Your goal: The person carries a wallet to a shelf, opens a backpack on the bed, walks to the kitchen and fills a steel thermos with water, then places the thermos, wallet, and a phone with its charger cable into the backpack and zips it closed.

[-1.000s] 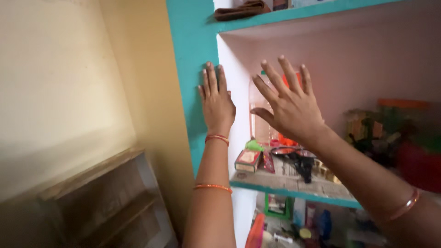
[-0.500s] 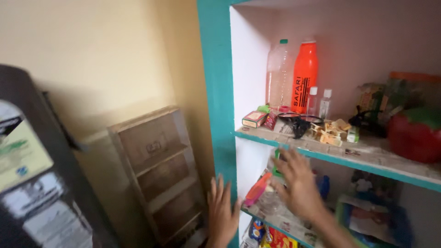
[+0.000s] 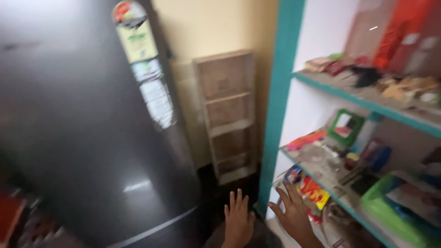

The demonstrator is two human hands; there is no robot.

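Observation:
My left hand (image 3: 239,220) is low at the bottom of the view, fingers spread, holding nothing, just left of the teal shelf frame (image 3: 280,105). Beside it my right hand (image 3: 294,213) is also spread and empty, in front of the lowest shelf with its colourful packets (image 3: 312,189). Neither hand touches anything that I can make out. The picture is blurred by motion.
A tall dark refrigerator (image 3: 82,133) with stickers on its edge fills the left. A small wooden drawer rack (image 3: 227,115) stands against the yellow wall between it and the shelves. The white shelves hold bottles (image 3: 395,36), a green-framed mirror (image 3: 345,126), a green tray (image 3: 395,206) and many small items.
Both hands dropped from the upper shelf and teal frame to the bottom of the view. The view swung down and left, bringing the refrigerator in.

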